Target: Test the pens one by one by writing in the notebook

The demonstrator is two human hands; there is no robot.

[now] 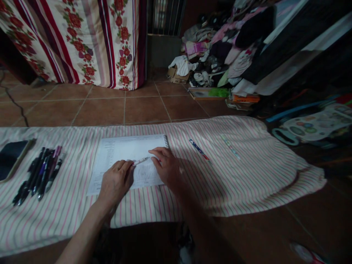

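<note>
A spiral notebook lies open on a striped cloth spread over the floor. Both my hands rest on its lower half with a white pen between them. My left hand is closed around one end of the pen. My right hand pinches the other end with curled fingers. Faint pencil marks show on the page under the pen.
Several dark pens lie in a row at the left beside a dark phone. A blue-red pen and a pale pen lie right of the notebook. A floral curtain hangs behind; clothes and clutter pile at right.
</note>
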